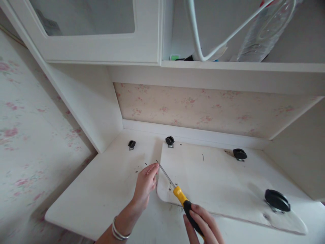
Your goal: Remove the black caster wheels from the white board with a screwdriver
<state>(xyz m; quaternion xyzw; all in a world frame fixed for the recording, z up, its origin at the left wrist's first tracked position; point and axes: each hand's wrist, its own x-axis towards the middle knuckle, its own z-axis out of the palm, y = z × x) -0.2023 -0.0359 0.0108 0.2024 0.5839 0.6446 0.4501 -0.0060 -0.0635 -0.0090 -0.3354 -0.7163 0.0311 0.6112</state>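
In my right hand is a screwdriver with a yellow and black handle, its shaft pointing up and left. The fingers of my left hand are pinched at the shaft's tip; whether a small screw is also between them I cannot tell. Below the screwdriver lies a white board with rounded corners and small holes at its near left corner. Black casters stand on it: one at the far left, one at the far right and one at the near right. Another caster sits on the desk.
The board rests on a white desk with a few small dark screws left of it. Overhead are a glass-fronted cabinet door and an open shelf holding a plastic bag. A white cable hangs in front of the shelf.
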